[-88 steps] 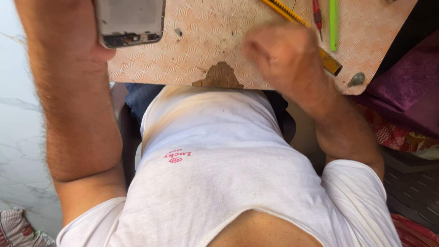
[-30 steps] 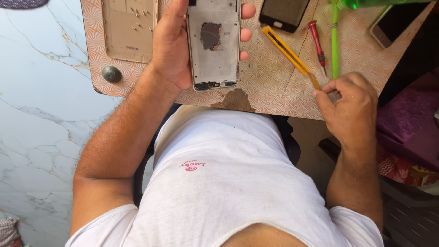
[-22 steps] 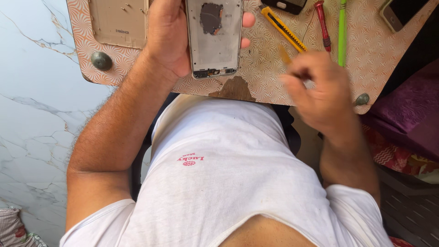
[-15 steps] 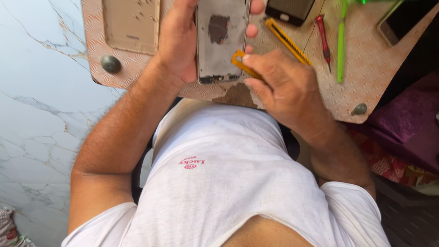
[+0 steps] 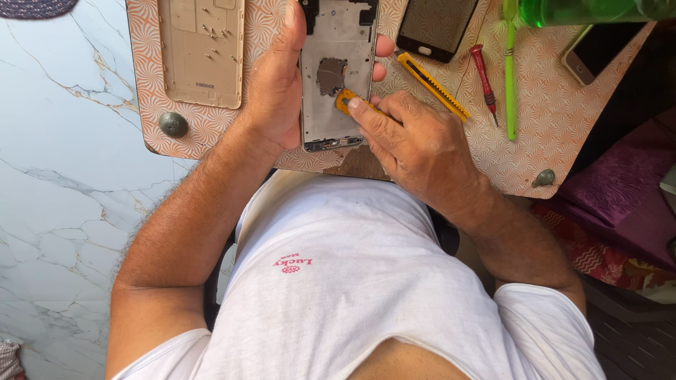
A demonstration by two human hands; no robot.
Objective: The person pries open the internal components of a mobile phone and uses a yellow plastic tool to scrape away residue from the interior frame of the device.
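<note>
Left hand (image 5: 278, 91): wrapped around the left edge of an opened phone frame (image 5: 336, 77), thumb along its side, fingertips showing past its right edge. The frame is held face-up above the tabletop (image 5: 556, 127), with a bare metal inner plate and a dark patch near its middle.

Right hand (image 5: 415, 144): closed on a small orange pick (image 5: 345, 102), forefinger pressing it flat against the frame just below the dark patch. The two hands meet at the frame.

Tabletop: orange-and-cream swirl pattern, with a chipped spot at the near edge and round grey knobs at two corners.

On it, left of the frame: a beige back cover (image 5: 202, 51), inner side up, with small screws lying on it.

Right of the frame: a dark screen panel (image 5: 436, 28); a yellow utility knife (image 5: 431, 84) lying aslant, just beside the right hand; a red-handled screwdriver (image 5: 484, 81); a green stick tool (image 5: 510, 70); and a second phone (image 5: 598, 51) near the far right edge.

Top edge: a green bottle (image 5: 584, 10), partly out of view.
</note>
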